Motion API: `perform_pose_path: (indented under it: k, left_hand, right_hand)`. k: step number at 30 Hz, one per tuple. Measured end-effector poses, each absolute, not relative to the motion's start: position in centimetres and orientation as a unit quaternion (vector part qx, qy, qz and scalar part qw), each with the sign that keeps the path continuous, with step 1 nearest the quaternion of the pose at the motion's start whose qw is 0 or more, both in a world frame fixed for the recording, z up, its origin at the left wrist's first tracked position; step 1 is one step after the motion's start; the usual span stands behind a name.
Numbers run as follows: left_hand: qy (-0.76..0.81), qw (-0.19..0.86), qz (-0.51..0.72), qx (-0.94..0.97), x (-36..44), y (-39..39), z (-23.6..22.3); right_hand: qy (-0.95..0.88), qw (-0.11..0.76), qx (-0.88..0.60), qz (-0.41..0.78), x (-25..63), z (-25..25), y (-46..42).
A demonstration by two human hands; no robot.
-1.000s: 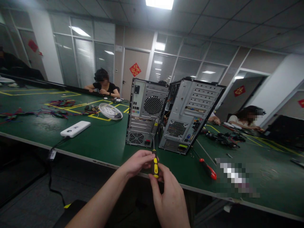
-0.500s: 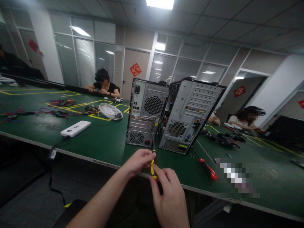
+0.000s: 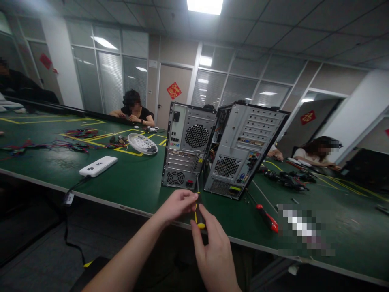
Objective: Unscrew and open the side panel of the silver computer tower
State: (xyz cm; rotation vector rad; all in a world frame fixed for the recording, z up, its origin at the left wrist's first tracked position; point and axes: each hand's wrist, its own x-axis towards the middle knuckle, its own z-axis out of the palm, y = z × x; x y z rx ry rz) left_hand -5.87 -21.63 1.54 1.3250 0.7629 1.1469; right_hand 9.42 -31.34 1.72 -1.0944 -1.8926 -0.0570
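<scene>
A yellow-and-black screwdriver points away from me, its shaft reaching the lower right corner of the left computer tower. My left hand pinches the front of the handle. Behind it, the thumb and fingers of my right hand close around the handle's rear end. Whether the tip sits in a screw is too small to tell. The second computer tower stands beside the first, both with their rear panels facing me.
A red-and-black screwdriver lies right of the towers, near tangled black cables. To the left are a white power bank, a round white plastic cover and bundled wires. Other people sit across the green table.
The screwdriver's handle has turned about its length, showing more black now. My right hand's fingers have shifted slightly around it; my left hand stays almost in place.
</scene>
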Motion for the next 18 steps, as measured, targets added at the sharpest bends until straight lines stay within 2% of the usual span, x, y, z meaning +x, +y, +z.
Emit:
perform_pose_path:
  k: [4, 7, 9, 11, 14, 18]
  left_hand:
    - [0.447, 0.249, 0.623, 0.592, -8.6, -20.7, 2.5]
    - [0.47, 0.099, 0.696, 0.533, -11.7, -18.7, 3.7]
    - [0.475, 0.015, 0.702, 0.531, -13.5, -16.9, 4.3]
    - [0.468, 0.012, 0.681, 0.563, -14.9, -15.0, 4.5]
    - [0.454, 0.091, 0.636, 0.617, -15.7, -12.8, 3.8]
    - [0.426, 0.18, 0.604, 0.65, -15.6, -11.4, 2.0]
  right_hand:
    - [-0.77, 0.459, -0.442, 0.004, 9.5, 1.9, -31.5]
    - [-0.763, 0.464, -0.448, 0.039, 9.4, 1.9, -31.6]
    - [-0.757, 0.468, -0.451, 0.069, 9.4, 2.0, -31.6]
    - [-0.75, 0.471, -0.451, 0.108, 9.4, 2.1, -31.6]
    - [-0.723, 0.479, -0.462, 0.186, 9.3, 2.0, -31.3]
    - [-0.649, 0.512, -0.444, 0.346, 9.2, 1.7, -30.6]
